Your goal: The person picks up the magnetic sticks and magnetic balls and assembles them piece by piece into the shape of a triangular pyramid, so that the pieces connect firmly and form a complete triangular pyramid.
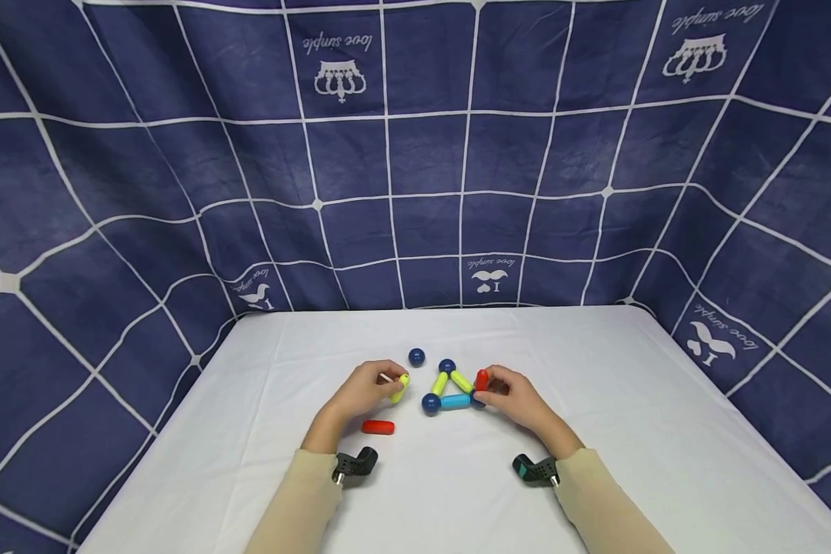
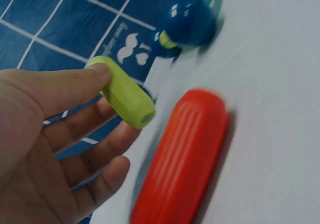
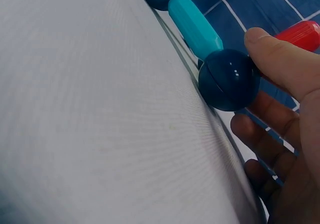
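Note:
Thumb and fingers of my left hand (image 1: 368, 388) pinch a yellow-green magnetic rod (image 2: 125, 93), held tilted above the table. Below it a red rod (image 1: 378, 427) lies flat, large in the left wrist view. A triangle of three dark blue balls, two yellow-green rods (image 1: 462, 382) and a light blue rod (image 1: 455, 401) lies at the middle of the table. At its right corner ball (image 3: 229, 80), my right hand (image 1: 515, 396) grips an upright red rod (image 1: 482, 380), its lower end right at the ball. Fingers partly hide that ball in the head view.
A loose dark blue ball (image 1: 416, 357) sits behind the left hand, left of the triangle's far ball (image 1: 446, 367). A white cloth covers the table (image 1: 450, 492). Navy curtains (image 1: 429, 154) with white lines stand behind and at both sides.

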A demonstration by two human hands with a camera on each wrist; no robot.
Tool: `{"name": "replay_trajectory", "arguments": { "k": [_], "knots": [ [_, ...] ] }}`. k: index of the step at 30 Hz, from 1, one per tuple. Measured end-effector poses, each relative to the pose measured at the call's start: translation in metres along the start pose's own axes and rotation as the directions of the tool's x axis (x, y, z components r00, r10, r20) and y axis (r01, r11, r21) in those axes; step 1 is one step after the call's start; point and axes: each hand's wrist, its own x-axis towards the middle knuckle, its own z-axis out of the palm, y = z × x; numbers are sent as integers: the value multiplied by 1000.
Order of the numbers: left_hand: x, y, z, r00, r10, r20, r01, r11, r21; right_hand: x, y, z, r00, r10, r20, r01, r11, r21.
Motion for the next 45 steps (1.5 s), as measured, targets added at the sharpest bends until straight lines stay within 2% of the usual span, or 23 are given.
{"name": "replay_trajectory", "arguments": {
  "k": [7,12,15,21,28,38,45],
  "knots": [
    [6,9,14,992,32,-122,-34,999,-19,1,2,1,999,-40,-20,40,999,8],
    [13,15,21,981,20,-193,-31,998,-56,3,5,3,999,-46,-6,46,999,14],
    [21,23,22,977,13,-215,-31,996,-80,3,6,4,999,-42,-7,42,999,1],
    [42,38,26,977,19,-211,-48,990,-132,2,5,2,999,-36,-5,36,999,-8],
    [59,45,35,984,16,-180,-48,983,-175,1,4,0,1000,-26,-4,26,1000,-9],
    [72,50,45,987,8,-161,-36,985,-169,1,1,0,1000,-11,5,11,1000,-19],
    [76,46,53,989,-11,-145,-12,988,-155,2,2,0,1000,2,7,-2,1000,-17]
  ]
}}
